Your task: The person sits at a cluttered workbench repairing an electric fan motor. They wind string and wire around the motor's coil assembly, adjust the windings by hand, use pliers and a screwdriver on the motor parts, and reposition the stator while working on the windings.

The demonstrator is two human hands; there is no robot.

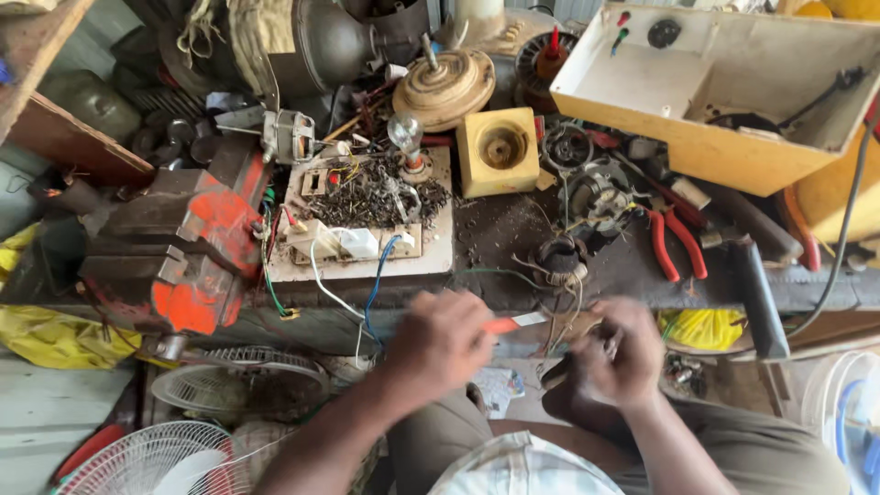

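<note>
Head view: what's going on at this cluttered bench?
A person sits at a workbench strewn with motor parts. The left hand holds a small tool with an orange handle, blurred by motion. The right hand grips a small dark part near the bench edge; thin wires run up to a small coil. Red-handled pliers and an orange vise lie unused.

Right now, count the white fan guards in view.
3: one fan guard under the bench beside the vise, one bottom left, one at right edge. Clutter may hide others.
</note>
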